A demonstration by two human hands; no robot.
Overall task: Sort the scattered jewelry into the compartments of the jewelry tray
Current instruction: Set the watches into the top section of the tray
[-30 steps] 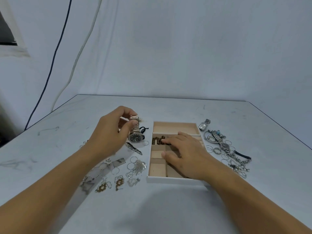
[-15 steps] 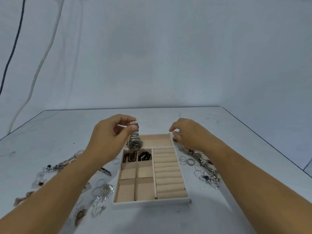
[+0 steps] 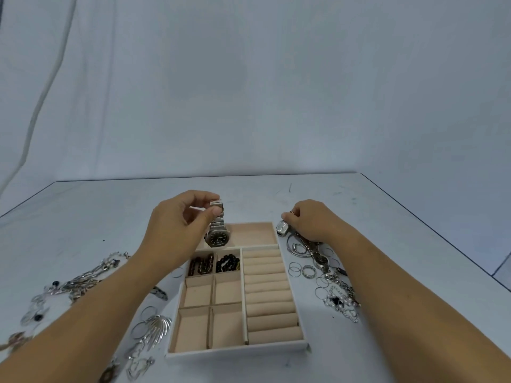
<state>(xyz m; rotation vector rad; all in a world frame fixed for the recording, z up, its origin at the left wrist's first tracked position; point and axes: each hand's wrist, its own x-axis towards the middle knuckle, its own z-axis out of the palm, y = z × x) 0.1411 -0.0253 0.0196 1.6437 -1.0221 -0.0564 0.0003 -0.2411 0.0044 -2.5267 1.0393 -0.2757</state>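
Note:
A white jewelry tray (image 3: 237, 351) with beige compartments lies in the middle of the table. My left hand (image 3: 177, 230) pinches the metal band of a silver watch (image 3: 218, 234), which hangs over the tray's long far compartment (image 3: 254, 234). My right hand (image 3: 309, 221) is at the tray's far right corner, fingers curled on the strap of a small silver watch (image 3: 282, 227) lying on the table. A brown bead bracelet (image 3: 201, 265) and a black bead bracelet (image 3: 227, 262) fill two small compartments. Ring rolls (image 3: 269, 294) line the tray's right side.
Rings, chains and bracelets (image 3: 326, 277) lie scattered right of the tray. Left of it are silver earrings (image 3: 154, 327), hoops and a heap of chains (image 3: 80, 280). The table (image 3: 83, 217) ends at a far edge before a pale backdrop.
The view has shifted, so the tray sits more central. My right hand left the tray and went to the small watch at its far right corner. My left hand brought the watch over the far compartment.

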